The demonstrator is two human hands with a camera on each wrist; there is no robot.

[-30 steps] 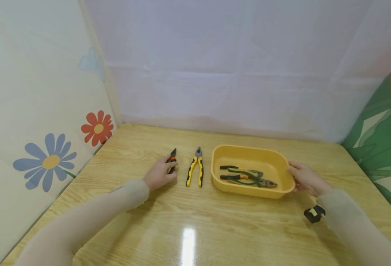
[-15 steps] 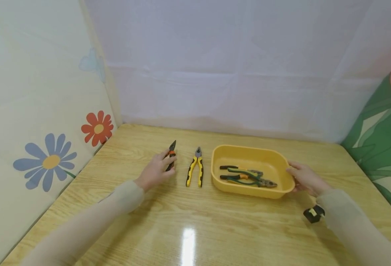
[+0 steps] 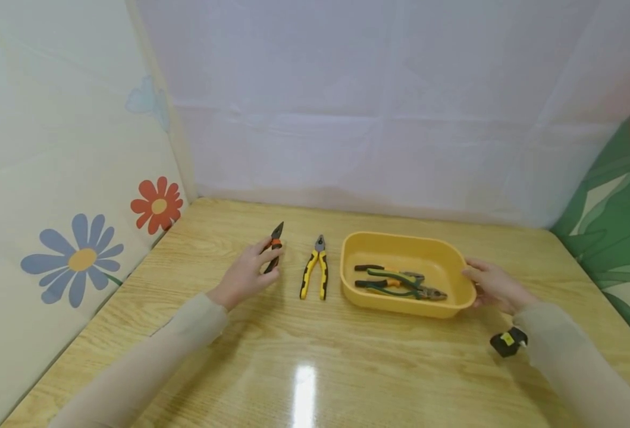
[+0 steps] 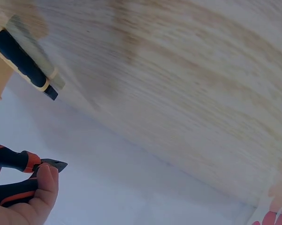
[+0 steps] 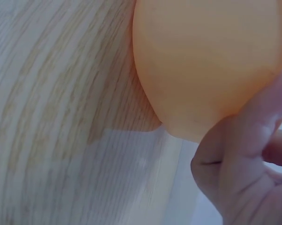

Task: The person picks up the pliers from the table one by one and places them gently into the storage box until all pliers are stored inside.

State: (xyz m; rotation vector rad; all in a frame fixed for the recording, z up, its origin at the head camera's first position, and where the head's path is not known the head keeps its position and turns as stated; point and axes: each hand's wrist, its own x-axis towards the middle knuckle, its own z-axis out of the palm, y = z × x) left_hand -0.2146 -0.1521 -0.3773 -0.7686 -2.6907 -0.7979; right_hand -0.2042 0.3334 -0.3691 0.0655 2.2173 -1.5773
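Observation:
My left hand (image 3: 245, 272) holds long-nose pliers (image 3: 276, 232) with black-and-orange handles, their tip pointing away from me. In the left wrist view, fingers curl over the spread handles close to the pliers' pivot (image 4: 34, 161). Just right of them, yellow-and-black pliers (image 3: 320, 261) lie on the table with legs apart. My right hand (image 3: 498, 286) grips the right end of a yellow plastic tub (image 3: 406, 306). The right wrist view shows the thumb up at the rim of the tub (image 5: 201, 61). Inside lie green-handled pliers (image 3: 395, 277) and black-and-orange-handled pliers (image 3: 370, 285), partly overlapping.
The wood-grain table (image 3: 272, 368) runs back to a white cloth backdrop (image 3: 347, 119). Flower-printed panels (image 3: 52, 178) stand at either side. A small black device (image 3: 508, 342) hangs at my right wrist.
The pliers in my left hand have shifted slightly away from me, and more of their head shows. My left forearm has drawn back leftward a little. My right hand and the tub stay put.

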